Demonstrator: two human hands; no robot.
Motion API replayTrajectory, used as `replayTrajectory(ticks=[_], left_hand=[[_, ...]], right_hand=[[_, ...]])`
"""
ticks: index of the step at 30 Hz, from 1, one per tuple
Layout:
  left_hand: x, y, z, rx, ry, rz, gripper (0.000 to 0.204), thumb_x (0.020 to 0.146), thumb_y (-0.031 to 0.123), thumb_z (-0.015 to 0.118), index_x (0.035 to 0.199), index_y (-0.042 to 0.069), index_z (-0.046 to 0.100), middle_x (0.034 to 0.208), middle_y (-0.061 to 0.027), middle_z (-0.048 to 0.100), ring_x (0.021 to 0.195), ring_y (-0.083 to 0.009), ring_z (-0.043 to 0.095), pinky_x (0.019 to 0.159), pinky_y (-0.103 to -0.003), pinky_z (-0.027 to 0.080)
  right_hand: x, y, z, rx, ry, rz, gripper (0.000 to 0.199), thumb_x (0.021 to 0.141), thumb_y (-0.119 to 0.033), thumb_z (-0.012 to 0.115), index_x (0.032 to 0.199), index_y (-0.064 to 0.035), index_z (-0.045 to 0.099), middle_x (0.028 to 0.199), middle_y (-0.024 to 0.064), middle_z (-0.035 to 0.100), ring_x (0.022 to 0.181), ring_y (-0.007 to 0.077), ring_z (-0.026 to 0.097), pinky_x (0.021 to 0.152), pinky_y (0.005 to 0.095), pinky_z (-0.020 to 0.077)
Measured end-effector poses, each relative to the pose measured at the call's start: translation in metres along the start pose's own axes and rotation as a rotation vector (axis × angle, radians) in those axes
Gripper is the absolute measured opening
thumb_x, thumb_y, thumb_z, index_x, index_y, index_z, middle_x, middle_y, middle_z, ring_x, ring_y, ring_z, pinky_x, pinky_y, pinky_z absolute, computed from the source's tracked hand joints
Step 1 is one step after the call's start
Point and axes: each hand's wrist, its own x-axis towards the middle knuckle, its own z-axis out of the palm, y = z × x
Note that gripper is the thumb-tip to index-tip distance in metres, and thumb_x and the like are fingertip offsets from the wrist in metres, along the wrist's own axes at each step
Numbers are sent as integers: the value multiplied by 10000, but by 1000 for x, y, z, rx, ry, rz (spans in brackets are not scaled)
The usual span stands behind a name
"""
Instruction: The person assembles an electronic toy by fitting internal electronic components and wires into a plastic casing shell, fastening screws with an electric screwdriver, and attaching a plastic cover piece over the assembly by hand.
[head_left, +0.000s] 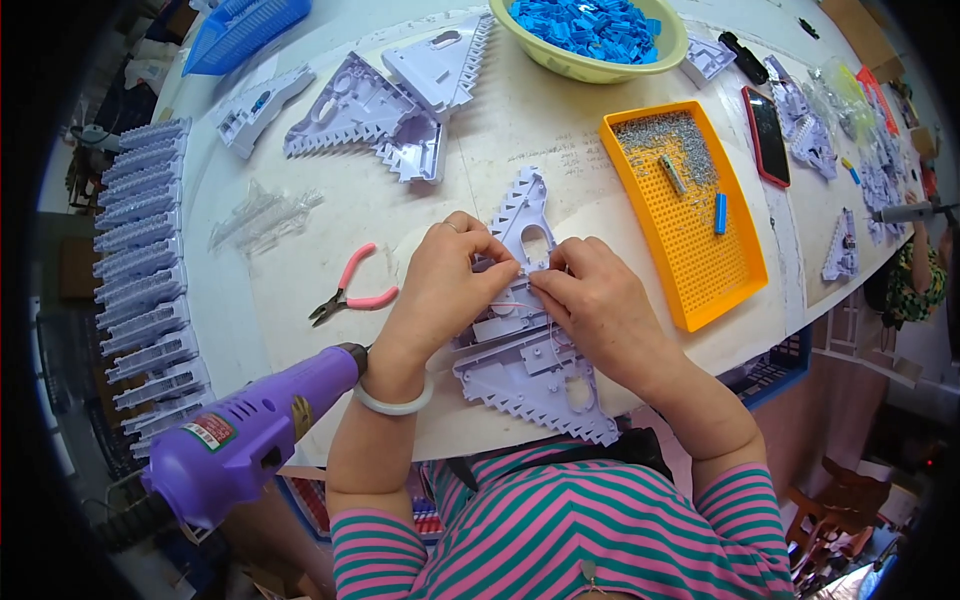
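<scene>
In front of me lie two pale lavender plastic housing halves with saw-toothed edges, an upper half and a lower half. Thin pink wires run across them. My left hand pinches thumb and forefinger over the upper half. Opposite it, my right hand makes a similar pinch, the fingertips almost meeting. Whatever small part sits between the fingers is hidden. Left of my left hand are pink-handled cutters, jaws towards me. A purple power screwdriver hangs by my left forearm, its tip close to the wrist.
An orange tray with small screws and a blue piece stands to the right. Behind it is a cream bowl of blue parts. More housing pieces lie at the back; a stacked row lines the left edge. A phone lies right.
</scene>
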Motion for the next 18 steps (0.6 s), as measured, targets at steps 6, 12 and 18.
replayTrajectory(ticks=[6, 12, 18], left_hand=[[0, -1, 1, -20, -11, 11, 147, 807, 145, 790, 873, 14, 793, 966, -128, 663, 951, -281, 649, 785, -372, 552], [-1, -7, 3, -4, -4, 54, 174, 832, 148, 789, 901, -11, 770, 962, -76, 607, 725, -151, 602, 650, -292, 499], [-3, -8, 9, 48, 60, 118, 172, 831, 145, 789, 891, -14, 764, 958, -97, 607, 767, -185, 619, 681, -315, 525]], right_hand=[[-1, 0, 3, -2, 7, -7, 110, 809, -75, 734, 903, -33, 695, 918, 97, 590, 883, 271, 599, 773, 387, 525], [-1, -2, 3, 20, 16, -19, 72, 784, -67, 684, 834, -31, 649, 910, 103, 569, 880, 278, 577, 783, 395, 511], [1, -3, 0, -26, -8, -25, 127, 801, -68, 718, 919, -30, 688, 913, 96, 586, 876, 268, 594, 767, 384, 521]])
